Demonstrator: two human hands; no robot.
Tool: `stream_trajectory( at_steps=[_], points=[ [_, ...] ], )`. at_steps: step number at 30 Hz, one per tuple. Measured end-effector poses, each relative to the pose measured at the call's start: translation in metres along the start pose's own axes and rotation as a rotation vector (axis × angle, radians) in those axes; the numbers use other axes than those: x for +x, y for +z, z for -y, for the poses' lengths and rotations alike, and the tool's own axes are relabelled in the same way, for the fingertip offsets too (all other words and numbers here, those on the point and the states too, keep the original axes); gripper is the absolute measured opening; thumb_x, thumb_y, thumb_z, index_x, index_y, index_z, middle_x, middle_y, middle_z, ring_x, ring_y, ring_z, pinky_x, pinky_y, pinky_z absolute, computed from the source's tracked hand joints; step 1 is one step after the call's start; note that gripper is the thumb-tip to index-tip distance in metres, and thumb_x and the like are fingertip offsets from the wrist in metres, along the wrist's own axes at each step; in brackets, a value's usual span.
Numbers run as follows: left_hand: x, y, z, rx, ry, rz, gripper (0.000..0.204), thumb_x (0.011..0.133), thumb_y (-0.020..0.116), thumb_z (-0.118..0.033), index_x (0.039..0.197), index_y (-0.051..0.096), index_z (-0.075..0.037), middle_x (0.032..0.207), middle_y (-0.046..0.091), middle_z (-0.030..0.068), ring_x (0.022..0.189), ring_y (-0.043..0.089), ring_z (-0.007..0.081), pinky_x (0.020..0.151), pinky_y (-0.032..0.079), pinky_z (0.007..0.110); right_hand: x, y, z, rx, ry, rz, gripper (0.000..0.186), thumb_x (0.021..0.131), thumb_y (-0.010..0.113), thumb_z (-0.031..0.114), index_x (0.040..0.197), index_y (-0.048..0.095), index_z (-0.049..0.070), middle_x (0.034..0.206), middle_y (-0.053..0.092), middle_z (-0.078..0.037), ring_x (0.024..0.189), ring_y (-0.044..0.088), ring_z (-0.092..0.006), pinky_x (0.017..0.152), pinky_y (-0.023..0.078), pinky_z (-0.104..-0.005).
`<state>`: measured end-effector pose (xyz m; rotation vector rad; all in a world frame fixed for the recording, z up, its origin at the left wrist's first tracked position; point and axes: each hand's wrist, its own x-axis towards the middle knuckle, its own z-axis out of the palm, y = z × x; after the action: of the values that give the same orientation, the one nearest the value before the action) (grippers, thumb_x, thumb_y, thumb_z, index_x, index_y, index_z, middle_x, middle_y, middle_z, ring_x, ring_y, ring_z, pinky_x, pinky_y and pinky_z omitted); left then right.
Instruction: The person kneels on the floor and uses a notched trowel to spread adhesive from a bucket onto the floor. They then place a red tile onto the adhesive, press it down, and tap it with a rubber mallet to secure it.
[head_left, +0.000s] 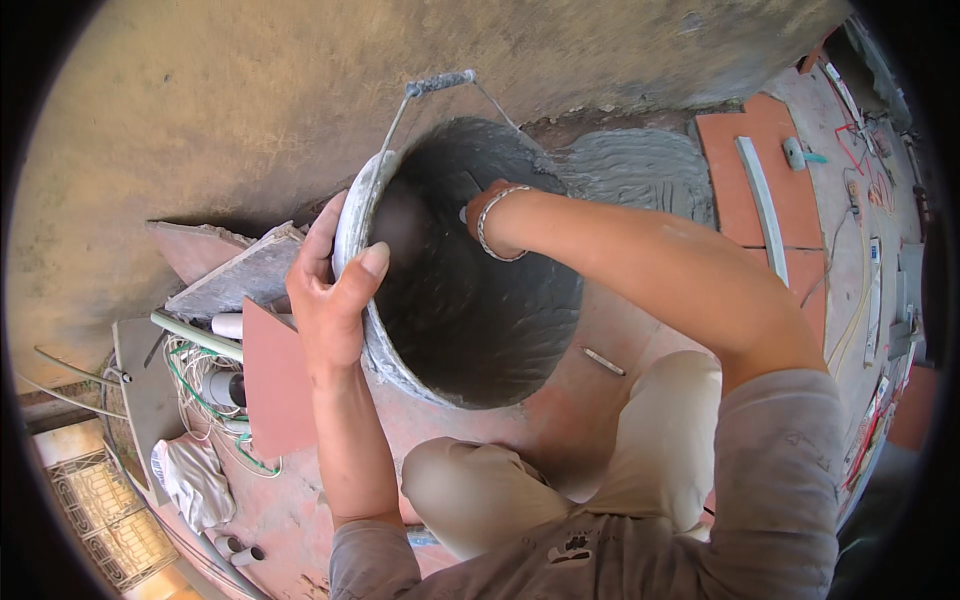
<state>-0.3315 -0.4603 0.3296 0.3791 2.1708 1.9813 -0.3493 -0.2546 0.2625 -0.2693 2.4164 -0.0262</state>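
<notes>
My left hand (330, 270) grips the rim of a large mortar-smeared bucket (445, 335), thumb over the edge and fingers outside. The bucket tilts toward me, its wire handle (440, 82) raised and dark wet grey mortar coating the inside. My right hand (490, 220) reaches into it, fingers closed around a tool that is mostly hidden and too dark to name; a bracelet circles the wrist. Just beyond the bucket, wet mortar (630, 165) with ridges lies spread along the wall's base.
Terracotta tiles (727, 172) with a pale bar (762, 205) and a mallet (795, 153) lie right. Left are leaning slabs (225, 275), coiled cables (195, 390), pipes and a white sack (190, 480). A stained wall (250, 100) runs behind; a small stick (603, 361) lies by my knee.
</notes>
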Motion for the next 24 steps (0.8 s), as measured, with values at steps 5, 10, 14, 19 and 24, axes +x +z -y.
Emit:
stream_trajectory(
  at_steps=[5,10,14,19,24],
  points=[
    [-0.004,-0.011,-0.004,-0.015,0.063,0.065,0.079,0.074,0.078,-0.025,0.14,0.054,0.01,0.129,0.064,0.0159,0.119,0.059,0.0222,0.105,0.042,0.034,-0.004,0.003,-0.019,0.306,-0.028,0.254,0.032,0.09,0.068,0.018,0.115,0.07,-0.002,0.099,0.075,-0.015,0.086,0.073,-0.0254,0.073,0.059,-0.0394],
    [-0.008,-0.018,-0.006,-0.007,0.02,0.025,0.08,0.072,0.078,-0.026,0.14,0.054,0.01,0.133,0.062,0.0169,0.122,0.058,0.0239,0.108,0.041,0.036,-0.011,0.026,-0.017,0.967,0.152,0.259,0.026,0.091,0.068,0.017,0.105,0.069,-0.005,0.076,0.067,-0.009,0.067,0.069,-0.0211,0.055,0.058,-0.0335],
    [-0.008,-0.017,-0.004,-0.066,0.017,0.041,0.082,0.072,0.079,-0.026,0.139,0.053,0.012,0.132,0.062,0.0188,0.122,0.058,0.0255,0.108,0.042,0.037,-0.016,0.033,-0.01,1.402,0.251,0.275,0.023,0.087,0.066,0.007,0.106,0.067,-0.005,0.079,0.066,-0.014,0.072,0.07,-0.0246,0.056,0.059,-0.036],
    [-0.009,-0.017,-0.005,-0.038,0.012,0.055,0.082,0.072,0.079,-0.027,0.139,0.053,0.011,0.13,0.063,0.018,0.12,0.059,0.0244,0.107,0.043,0.037,0.002,-0.017,-0.007,1.149,0.047,0.264,0.021,0.086,0.067,0.007,0.102,0.068,-0.006,0.083,0.069,-0.016,0.066,0.069,-0.0256,0.055,0.059,-0.0374],
    [-0.009,-0.019,-0.003,0.025,0.019,0.083,0.083,0.07,0.079,-0.026,0.14,0.054,0.009,0.128,0.065,0.017,0.12,0.06,0.0236,0.107,0.043,0.037,0.011,-0.053,0.033,0.795,-0.162,0.159,0.02,0.09,0.061,0.009,0.104,0.071,-0.001,0.087,0.071,-0.014,0.066,0.069,-0.0238,0.053,0.057,-0.0371]
  ],
)
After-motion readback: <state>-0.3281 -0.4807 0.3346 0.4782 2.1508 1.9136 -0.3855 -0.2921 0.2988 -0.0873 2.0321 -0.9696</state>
